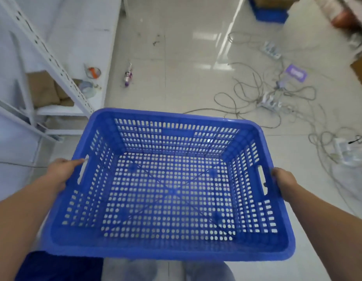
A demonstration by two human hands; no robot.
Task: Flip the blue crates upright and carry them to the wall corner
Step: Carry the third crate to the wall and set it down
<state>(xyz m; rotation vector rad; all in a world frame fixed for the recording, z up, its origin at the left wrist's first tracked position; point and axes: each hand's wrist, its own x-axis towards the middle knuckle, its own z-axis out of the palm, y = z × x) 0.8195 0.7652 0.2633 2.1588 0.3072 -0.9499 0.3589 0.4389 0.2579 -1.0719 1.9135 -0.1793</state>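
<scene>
A blue perforated plastic crate (172, 122) is upright and held in the air in front of me, its open top facing up and nothing inside. My left hand (62, 171) grips the left rim at the handle slot. My right hand (283, 183) grips the right rim beside the other handle slot. Another blue crate (270, 14) with a cardboard box in it sits far off on the floor at the top right. A blue shape (60, 266) shows below the held crate at the bottom left; I cannot tell what it is.
White metal shelving (54, 63) with small items stands on the left. Tangled cables and power strips (271, 98) spread over the tiled floor on the right. A small bottle (127, 76) lies on the floor ahead. My legs show below the crate.
</scene>
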